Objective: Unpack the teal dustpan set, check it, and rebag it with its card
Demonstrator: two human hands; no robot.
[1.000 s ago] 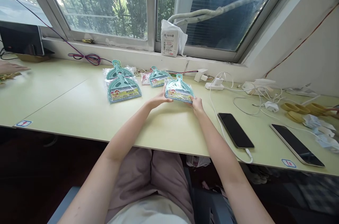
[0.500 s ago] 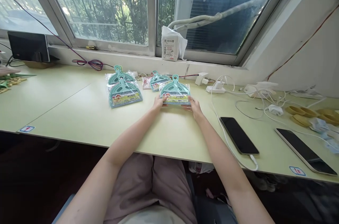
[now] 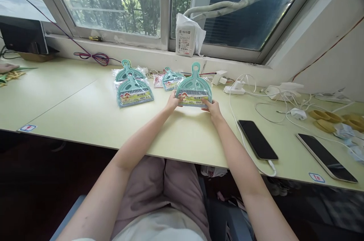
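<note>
Between my two hands is a turquoise dustpan-and-brush set (image 3: 195, 85) in clear plastic with a printed label, its looped handle pointing up and away from me. My left hand (image 3: 174, 100) grips its lower left corner, thumb over the front. At the lower right corner my right hand (image 3: 212, 107) holds it the same way. To the left lies a similar packaged set (image 3: 134, 95), overlapping another dustpan set (image 3: 126, 69) behind it. A smaller-looking packaged set (image 3: 171, 79) rests just behind my left hand.
On the right are a charging phone (image 3: 257, 139), a second phone (image 3: 325, 157), tangled white cables (image 3: 284, 96) and yellow rings (image 3: 327, 116). A tablet (image 3: 24, 36) stands far left, near another person's hand (image 3: 8, 68). A white box (image 3: 185, 40) sits on the sill.
Both hands have raised the held dustpan set and tipped it more upright, its handle now higher. The camera view has tilted slightly downward. The other packaged sets stay in place.
</note>
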